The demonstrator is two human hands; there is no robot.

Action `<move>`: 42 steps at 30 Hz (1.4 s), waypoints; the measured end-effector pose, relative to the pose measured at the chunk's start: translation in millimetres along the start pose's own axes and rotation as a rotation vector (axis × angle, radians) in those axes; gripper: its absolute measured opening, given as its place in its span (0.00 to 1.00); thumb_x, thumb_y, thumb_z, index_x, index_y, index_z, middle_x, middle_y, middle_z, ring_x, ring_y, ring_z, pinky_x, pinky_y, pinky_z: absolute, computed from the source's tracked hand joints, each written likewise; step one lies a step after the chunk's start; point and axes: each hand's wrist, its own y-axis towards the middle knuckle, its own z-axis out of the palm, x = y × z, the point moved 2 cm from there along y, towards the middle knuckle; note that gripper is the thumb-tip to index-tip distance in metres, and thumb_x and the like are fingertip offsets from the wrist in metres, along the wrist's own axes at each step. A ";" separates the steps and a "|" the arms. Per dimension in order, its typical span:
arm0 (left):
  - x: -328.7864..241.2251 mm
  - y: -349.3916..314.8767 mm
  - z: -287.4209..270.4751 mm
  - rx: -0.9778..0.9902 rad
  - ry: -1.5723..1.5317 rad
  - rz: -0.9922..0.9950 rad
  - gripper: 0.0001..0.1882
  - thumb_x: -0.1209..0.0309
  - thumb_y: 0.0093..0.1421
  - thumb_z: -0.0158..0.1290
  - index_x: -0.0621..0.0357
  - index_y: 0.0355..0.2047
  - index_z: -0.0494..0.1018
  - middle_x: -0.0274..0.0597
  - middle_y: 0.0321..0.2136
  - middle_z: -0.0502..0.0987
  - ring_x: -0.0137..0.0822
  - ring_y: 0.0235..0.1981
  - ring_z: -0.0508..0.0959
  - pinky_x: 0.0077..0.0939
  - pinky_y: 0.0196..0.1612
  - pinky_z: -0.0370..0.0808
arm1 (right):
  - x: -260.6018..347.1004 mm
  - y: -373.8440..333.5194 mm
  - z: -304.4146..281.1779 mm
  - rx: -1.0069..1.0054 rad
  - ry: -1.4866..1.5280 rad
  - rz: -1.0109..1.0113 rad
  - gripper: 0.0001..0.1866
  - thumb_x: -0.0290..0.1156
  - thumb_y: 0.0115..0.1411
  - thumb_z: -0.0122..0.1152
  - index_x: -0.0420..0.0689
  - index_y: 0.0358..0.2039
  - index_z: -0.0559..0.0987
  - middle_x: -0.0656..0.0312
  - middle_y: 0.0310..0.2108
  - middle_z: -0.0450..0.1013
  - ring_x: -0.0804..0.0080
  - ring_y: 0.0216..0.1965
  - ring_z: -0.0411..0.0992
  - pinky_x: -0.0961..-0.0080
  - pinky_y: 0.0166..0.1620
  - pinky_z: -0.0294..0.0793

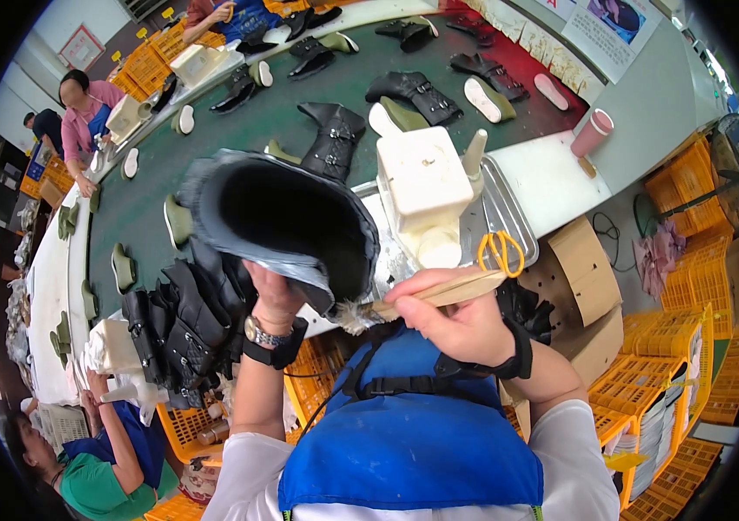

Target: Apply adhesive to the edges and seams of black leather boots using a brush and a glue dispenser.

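Observation:
A black boot upper (335,213) hangs in front of me, its wide opening turned toward me. My left hand (272,300) is closed on its lower edge; the fingertips are hidden behind the material. My right hand (469,323) grips a flat wooden-handled brush (452,291). The brush's pale, worn bristles are at the boot upper's lower right edge; I cannot tell whether they touch it. Just beyond, a white square container (422,178) stands at a metal tray (513,201). Orange loops (500,254) show beside the brush handle's end.
Black boots (333,139) and green, pale-soled shoe pieces (488,100) lie on a green conveyor belt (239,135). More black boot uppers (187,326) are heaped at my left. A pink cup (593,133), cardboard box (582,278) and orange crates (647,391) are right. Co-workers (100,469) sit along the left.

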 end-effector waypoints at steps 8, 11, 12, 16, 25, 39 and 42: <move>-65.7 35.2 -9.4 -0.200 0.260 0.425 0.30 0.72 0.40 0.59 0.59 0.46 0.62 0.47 0.47 0.67 0.52 0.52 0.64 0.53 0.58 0.51 | -8.0 7.6 -8.1 0.019 -0.457 -0.271 0.04 0.21 0.50 0.60 0.39 0.28 0.78 0.58 0.23 0.74 0.71 0.23 0.73 0.81 0.27 0.71; -70.6 42.2 -10.5 -0.182 0.257 0.353 0.34 0.72 0.40 0.59 0.62 0.49 0.60 0.48 0.49 0.67 0.49 0.53 0.64 0.49 0.59 0.52 | -2.1 11.5 -26.5 -0.043 -0.445 -0.272 0.05 0.20 0.49 0.59 0.38 0.29 0.78 0.58 0.22 0.74 0.69 0.22 0.72 0.80 0.26 0.69; -72.3 43.2 -12.3 -0.132 0.302 0.340 0.39 0.75 0.40 0.59 0.64 0.54 0.55 0.51 0.50 0.65 0.54 0.53 0.64 0.51 0.58 0.53 | -5.0 14.3 -33.9 -0.078 -0.446 -0.325 0.06 0.20 0.49 0.58 0.38 0.30 0.77 0.57 0.23 0.73 0.68 0.23 0.71 0.79 0.27 0.69; -72.0 38.2 -9.7 -0.130 0.245 0.209 0.40 0.75 0.37 0.60 0.65 0.53 0.58 0.50 0.49 0.66 0.51 0.52 0.64 0.47 0.57 0.55 | -21.2 22.4 -47.4 -0.156 -0.556 -0.267 0.07 0.21 0.49 0.58 0.38 0.31 0.76 0.56 0.28 0.72 0.66 0.29 0.71 0.77 0.34 0.69; -85.8 24.7 -5.1 -0.139 -0.062 -0.208 0.53 0.71 0.35 0.68 0.65 0.58 0.48 0.51 0.51 0.62 0.44 0.54 0.64 0.32 0.56 0.60 | -84.6 28.2 -41.9 -0.058 -0.568 -0.218 0.04 0.24 0.53 0.55 0.38 0.30 0.75 0.55 0.31 0.69 0.62 0.36 0.67 0.72 0.42 0.65; -55.8 36.4 14.9 -0.599 -0.691 -0.610 0.50 0.66 0.47 0.62 0.66 0.60 0.39 0.51 0.50 0.63 0.37 0.51 0.65 0.28 0.53 0.63 | -113.9 32.8 13.9 0.264 -0.978 -0.096 0.30 0.38 0.51 0.59 0.41 0.53 0.64 0.47 0.29 0.72 0.48 0.30 0.71 0.59 0.32 0.69; -64.2 38.7 8.9 -0.517 -0.644 -0.667 0.48 0.63 0.49 0.60 0.64 0.60 0.40 0.52 0.52 0.61 0.37 0.53 0.64 0.27 0.55 0.61 | -119.6 33.3 10.7 0.228 -0.936 -0.031 0.23 0.34 0.52 0.57 0.39 0.47 0.67 0.42 0.28 0.72 0.45 0.30 0.71 0.58 0.32 0.68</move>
